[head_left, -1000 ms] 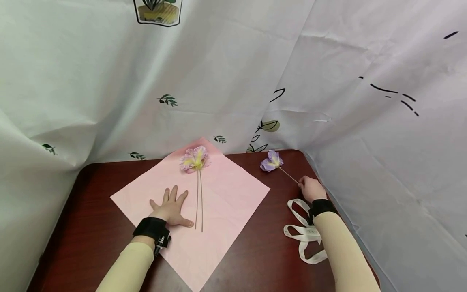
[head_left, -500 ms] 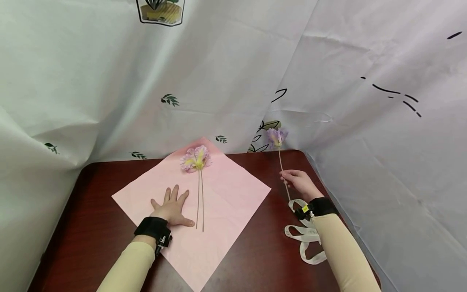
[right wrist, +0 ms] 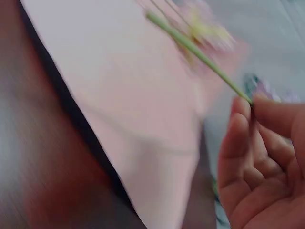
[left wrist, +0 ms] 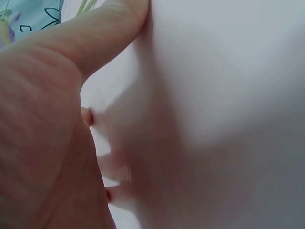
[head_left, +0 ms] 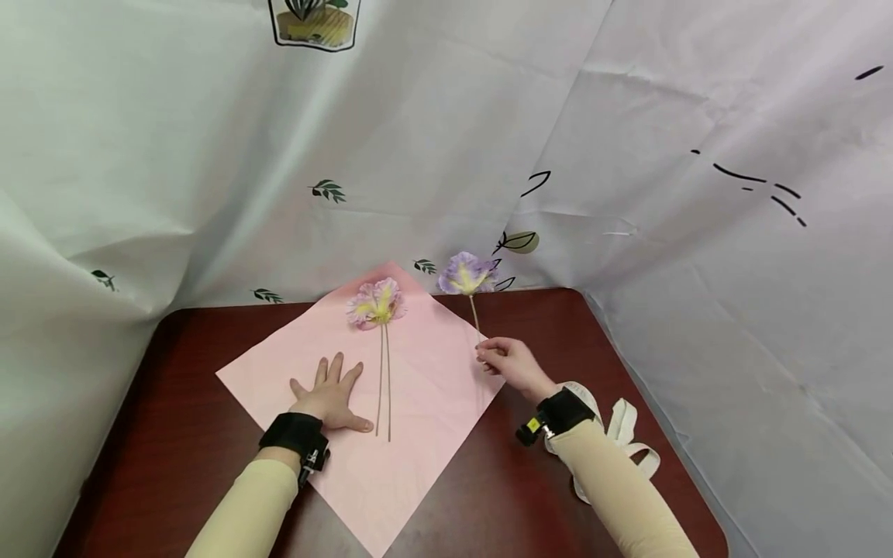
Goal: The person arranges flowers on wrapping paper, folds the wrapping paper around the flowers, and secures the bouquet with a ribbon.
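A pink sheet of paper (head_left: 432, 403) lies as a diamond on the table. My left hand (head_left: 326, 401) rests on its left part with fingers spread and straight; in the left wrist view the thumb (left wrist: 109, 33) presses the sheet. Beside that thumb lie two thin stems topped by pink flowers (head_left: 377, 302), their heads overlapping near the sheet's far corner. My right hand (head_left: 512, 363) pinches the green stem (right wrist: 200, 55) of a purple flower (head_left: 466, 273) between thumb and fingertips. The flower is upright, raised over the sheet's right corner.
A white ribbon (head_left: 622, 422) lies looped on the right of the dark red-brown table (head_left: 551, 496), partly hidden under the right forearm. White patterned cloth (head_left: 418, 139) hangs behind the table and along its right side.
My right hand has picked the purple flower up from the table, tilted it upright and carried it left to the sheet. The ribbon has shifted a little. My left hand stays put.
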Action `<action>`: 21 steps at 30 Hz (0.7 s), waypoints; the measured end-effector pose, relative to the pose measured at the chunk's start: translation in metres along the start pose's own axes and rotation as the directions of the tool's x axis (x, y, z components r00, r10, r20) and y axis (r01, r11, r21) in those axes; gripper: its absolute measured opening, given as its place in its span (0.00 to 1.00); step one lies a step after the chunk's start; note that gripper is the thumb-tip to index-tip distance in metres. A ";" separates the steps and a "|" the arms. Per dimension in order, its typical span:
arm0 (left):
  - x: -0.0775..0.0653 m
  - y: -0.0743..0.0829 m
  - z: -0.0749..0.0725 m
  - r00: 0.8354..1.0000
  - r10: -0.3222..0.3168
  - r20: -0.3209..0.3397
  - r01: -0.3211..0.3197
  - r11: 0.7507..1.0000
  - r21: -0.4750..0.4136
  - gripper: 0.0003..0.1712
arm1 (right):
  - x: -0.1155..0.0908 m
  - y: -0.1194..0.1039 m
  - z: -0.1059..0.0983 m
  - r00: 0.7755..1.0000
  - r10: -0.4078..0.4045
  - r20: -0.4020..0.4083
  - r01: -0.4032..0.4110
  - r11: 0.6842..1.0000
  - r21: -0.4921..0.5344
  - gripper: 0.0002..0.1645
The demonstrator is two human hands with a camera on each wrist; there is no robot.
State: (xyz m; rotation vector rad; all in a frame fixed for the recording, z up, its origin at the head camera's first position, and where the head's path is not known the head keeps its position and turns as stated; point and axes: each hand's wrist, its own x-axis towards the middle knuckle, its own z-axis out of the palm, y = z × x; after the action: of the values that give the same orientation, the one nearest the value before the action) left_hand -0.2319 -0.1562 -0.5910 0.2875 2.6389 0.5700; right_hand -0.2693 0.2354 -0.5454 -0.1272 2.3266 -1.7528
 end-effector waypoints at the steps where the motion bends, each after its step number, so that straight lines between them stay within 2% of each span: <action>1: -0.001 0.002 -0.001 1.000 -0.004 0.005 0.004 1.000 0.000 0.75 | -0.001 0.000 0.010 1.000 -0.011 0.002 0.011 1.000 0.007 0.19; 6: -0.004 0.006 -0.006 1.000 -0.018 0.016 0.018 1.000 0.007 0.75 | -0.005 0.002 0.057 0.998 -0.050 0.042 0.049 0.999 0.009 0.19; 11: 0.000 0.002 -0.002 1.000 -0.019 0.013 0.019 1.000 0.009 0.76 | -0.002 0.001 0.096 0.992 -0.066 0.111 0.067 0.998 -0.008 0.16; 16: 0.006 -0.003 0.004 1.000 -0.014 -0.015 0.014 1.000 0.018 0.77 | 0.009 -0.002 0.125 0.988 -0.090 0.122 0.093 0.995 -0.020 0.15; 21: 0.007 -0.003 0.004 1.000 -0.014 -0.022 0.015 1.000 0.015 0.77 | 0.021 -0.007 0.146 0.991 -0.090 0.103 0.089 0.996 0.012 0.15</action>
State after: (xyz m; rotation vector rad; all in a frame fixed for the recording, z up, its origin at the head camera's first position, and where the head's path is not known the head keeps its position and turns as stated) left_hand -0.2365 -0.1560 -0.5980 0.2681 2.6652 0.5513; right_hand -0.2562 0.0922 -0.5795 -0.3178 2.2730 -1.7515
